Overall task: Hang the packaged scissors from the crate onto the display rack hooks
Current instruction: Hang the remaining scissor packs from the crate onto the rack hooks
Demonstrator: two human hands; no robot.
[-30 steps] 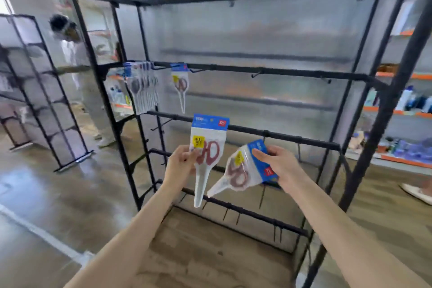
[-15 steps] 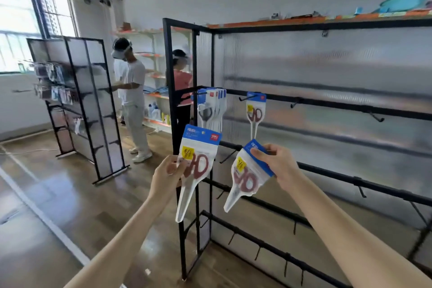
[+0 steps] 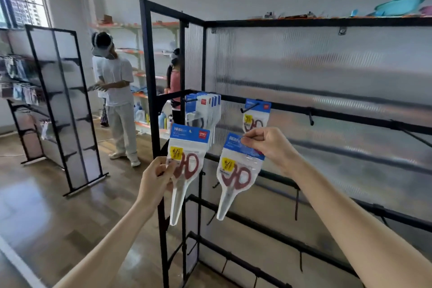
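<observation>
We hold two scissor packs in front of the display rack (image 3: 304, 23), neither on a hook yet. Our left hand (image 3: 155, 179) pinches the left pack (image 3: 185, 168) at its left edge, thumb and fingers curled on the plastic beside the yellow sticker; it hangs upright, blade tip down, in front of the rack's left front post. Our right hand (image 3: 271, 147) pinches the right pack (image 3: 236, 175) by the top right corner of its blue header; it hangs slightly tilted, tip down and left. The two packs are near each other, not touching. On the rack's top rail, a bunch of hung packs (image 3: 205, 110) sits at the left end; a single hung pack (image 3: 256, 116) is on the next hook (image 3: 250, 107), just above our right hand. Hooks further right along that rail are bare.
</observation>
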